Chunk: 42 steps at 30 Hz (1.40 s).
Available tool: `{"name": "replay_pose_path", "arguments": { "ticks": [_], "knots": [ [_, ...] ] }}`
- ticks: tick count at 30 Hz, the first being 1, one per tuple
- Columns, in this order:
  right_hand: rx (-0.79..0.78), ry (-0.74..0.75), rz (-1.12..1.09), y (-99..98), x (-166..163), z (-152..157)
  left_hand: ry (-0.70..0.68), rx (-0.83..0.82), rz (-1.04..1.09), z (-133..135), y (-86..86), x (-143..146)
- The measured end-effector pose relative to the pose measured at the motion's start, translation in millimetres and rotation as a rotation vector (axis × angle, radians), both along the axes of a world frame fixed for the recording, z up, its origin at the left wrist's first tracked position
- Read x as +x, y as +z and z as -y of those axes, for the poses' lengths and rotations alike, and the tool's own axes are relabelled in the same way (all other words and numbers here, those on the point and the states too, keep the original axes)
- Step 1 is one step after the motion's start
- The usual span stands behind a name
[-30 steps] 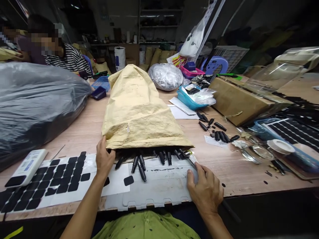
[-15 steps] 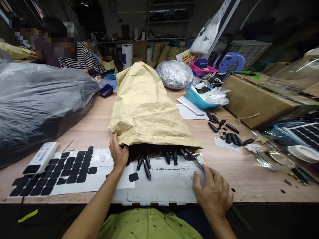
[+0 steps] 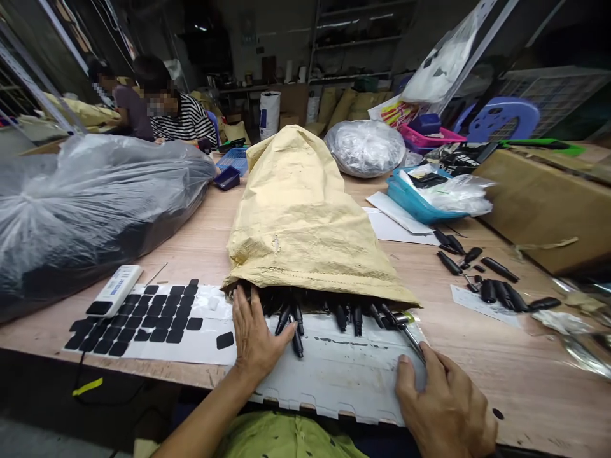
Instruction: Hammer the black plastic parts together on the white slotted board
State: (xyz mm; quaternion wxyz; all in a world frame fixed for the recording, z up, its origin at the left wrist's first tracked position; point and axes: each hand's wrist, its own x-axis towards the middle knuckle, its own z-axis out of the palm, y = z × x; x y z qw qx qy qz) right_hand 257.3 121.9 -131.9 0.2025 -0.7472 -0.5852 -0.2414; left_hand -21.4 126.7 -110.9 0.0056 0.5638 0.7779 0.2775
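Note:
A tan woven sack point(image 3: 300, 222) lies on the wooden table with its mouth toward me, and several black handle-like parts point(image 3: 296, 318) spill out of it onto a white plastic board point(image 3: 344, 381). My left hand point(image 3: 255, 334) reaches into the sack's mouth, fingers spread among the black parts, thumb out to the right. My right hand point(image 3: 443, 407) rests on the board's right edge with curled fingers around a thin metal tool point(image 3: 410, 334) that points toward the sack.
A white sheet of black square pads point(image 3: 143, 318) and a white remote-like device point(image 3: 114, 289) lie left. A big grey plastic bag point(image 3: 90, 203) fills the far left. Loose black parts point(image 3: 482, 280), a blue tray point(image 3: 415, 197) and a cardboard box point(image 3: 539, 203) sit right. Two people sit at the back left.
My left hand has let go of the sack's left edge and moved right into its mouth, fingers now spread over the black parts. The camera has swung left. My right hand stays put.

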Motion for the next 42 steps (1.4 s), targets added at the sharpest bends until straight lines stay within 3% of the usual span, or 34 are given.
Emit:
{"name": "replay_pose_path", "arguments": {
  "ticks": [6, 11, 21, 28, 37, 42],
  "knots": [
    [0.014, -0.002, -0.026, 0.4, -2.0, -1.2, 0.114, -0.186, -0.029, -38.2, 18.7, -18.6],
    [0.021, 0.003, -0.023, -0.2, -1.2, -1.7, 0.042, -0.274, -0.031, -48.1, 36.1, -14.1],
    [0.052, 0.010, 0.056, -3.5, 3.7, -2.3, 0.000, -0.431, 0.076, -27.1, 20.3, 21.5],
    [0.064, 0.021, 0.032, -2.5, 3.5, -3.9, -0.034, -0.371, 0.114, -25.2, 16.7, 34.2],
    [0.084, 0.043, -0.056, -4.1, 3.3, -3.8, -0.064, -0.278, 0.236, -24.2, -11.2, 49.5],
    [0.103, 0.056, -0.062, -3.3, 2.8, -4.0, -0.067, -0.362, 0.291, -22.8, -1.0, 48.5]
  ]
}}
